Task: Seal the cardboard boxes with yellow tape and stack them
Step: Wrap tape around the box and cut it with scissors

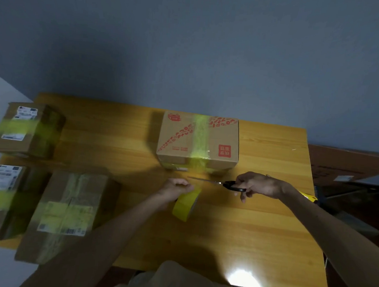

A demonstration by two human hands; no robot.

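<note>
A cardboard box with red print (180, 138) stands at the back middle of the wooden table (256, 226), with a strip of yellow tape (201, 139) running over its top and down its near side. Just in front of it my left hand (176, 188) grips a yellow tape roll (186, 204). My right hand (257, 185) holds black-handled scissors (217, 183) whose blades point left toward the tape. Three taped cardboard boxes sit at the left: one at the back (28, 129), one at the edge (5, 200), and a larger one (67, 213).
A grey wall rises behind the table. To the right, past the table edge, lies a dark floor with a flat brown board (344, 163) and a dark object (376, 179). A bright light glare (244, 279) shows on the table's near edge.
</note>
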